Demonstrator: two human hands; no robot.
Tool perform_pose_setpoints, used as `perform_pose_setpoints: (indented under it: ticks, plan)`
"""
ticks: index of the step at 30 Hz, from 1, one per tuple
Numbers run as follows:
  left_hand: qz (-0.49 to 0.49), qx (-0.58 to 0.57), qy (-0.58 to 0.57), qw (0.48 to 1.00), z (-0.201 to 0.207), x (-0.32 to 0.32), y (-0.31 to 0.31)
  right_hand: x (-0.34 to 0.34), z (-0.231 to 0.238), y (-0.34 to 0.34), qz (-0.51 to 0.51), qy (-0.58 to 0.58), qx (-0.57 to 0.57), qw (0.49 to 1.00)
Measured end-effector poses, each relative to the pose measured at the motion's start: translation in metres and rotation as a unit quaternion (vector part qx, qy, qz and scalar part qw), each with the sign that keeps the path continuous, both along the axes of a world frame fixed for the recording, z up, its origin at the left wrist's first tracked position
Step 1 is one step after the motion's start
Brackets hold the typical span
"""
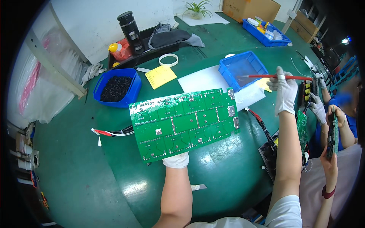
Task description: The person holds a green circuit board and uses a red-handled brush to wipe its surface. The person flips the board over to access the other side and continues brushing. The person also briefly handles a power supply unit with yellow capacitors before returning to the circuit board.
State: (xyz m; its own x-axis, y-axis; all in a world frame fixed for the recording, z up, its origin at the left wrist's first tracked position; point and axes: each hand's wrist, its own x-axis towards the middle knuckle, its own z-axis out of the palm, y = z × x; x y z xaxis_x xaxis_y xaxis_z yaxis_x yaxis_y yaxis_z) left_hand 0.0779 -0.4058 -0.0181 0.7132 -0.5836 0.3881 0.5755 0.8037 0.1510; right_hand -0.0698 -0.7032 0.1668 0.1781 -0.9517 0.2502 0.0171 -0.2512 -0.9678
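Observation:
My left hand [176, 160], in a white glove, holds up a large green circuit board [182, 129] from below. The board is tilted, with its soldered side facing me, and it hides most of that hand's fingers. To the right, my gloved right hand [286, 93] is closed round a slim red-handled brush [262, 76]. The brush lies nearly level, its thin tip pointing left over a shallow blue tray [243, 70]. That tip is apart from the board. The tray sits partly on a white foam sheet [203, 80].
A blue bin of small black parts [116, 89], a yellow card [161, 77] and a tape roll [168, 60] stand beyond the board. Cables [114, 132] lie left, a knife [198, 187] nearby. Co-workers' hands [318, 108] handle boards at the right.

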Motion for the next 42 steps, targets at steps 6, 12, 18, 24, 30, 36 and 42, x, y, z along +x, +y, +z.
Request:
perform_pose_setpoints:
  ticks: [6, 12, 18, 24, 30, 36, 42]
  plan:
    - [-0.014, 0.015, -0.023, 1.000, 0.005, 0.002, 0.004, -0.004, -0.001, -0.007, -0.030, -0.079, 0.060, 0.995]
    - [0.054, 0.126, -0.083, 0.987, 0.033, -0.004, -0.004, -0.015, -0.011, -0.026, -0.063, -0.131, 0.105, 0.984]
    - [0.225, 0.444, -0.252, 0.830, 0.021, -0.009, -0.003, -0.022, -0.028, -0.042, -0.064, -0.194, 0.153, 0.967]
    - [0.034, 0.108, 0.097, 0.989, 0.039, -0.008, -0.004, -0.024, -0.030, -0.045, -0.046, -0.270, 0.187, 0.943]
    - [0.204, 0.377, -0.125, 0.895, 0.011, -0.007, -0.004, -0.009, -0.034, -0.029, -0.055, -0.140, 0.141, 0.979]
    - [0.167, 0.326, -0.088, 0.926, 0.007, -0.006, -0.001, -0.012, -0.048, -0.036, -0.038, -0.184, 0.170, 0.967]
    - [0.104, 0.116, -0.156, 0.975, 0.003, -0.005, -0.001, -0.029, -0.057, -0.052, 0.004, -0.238, 0.185, 0.954]
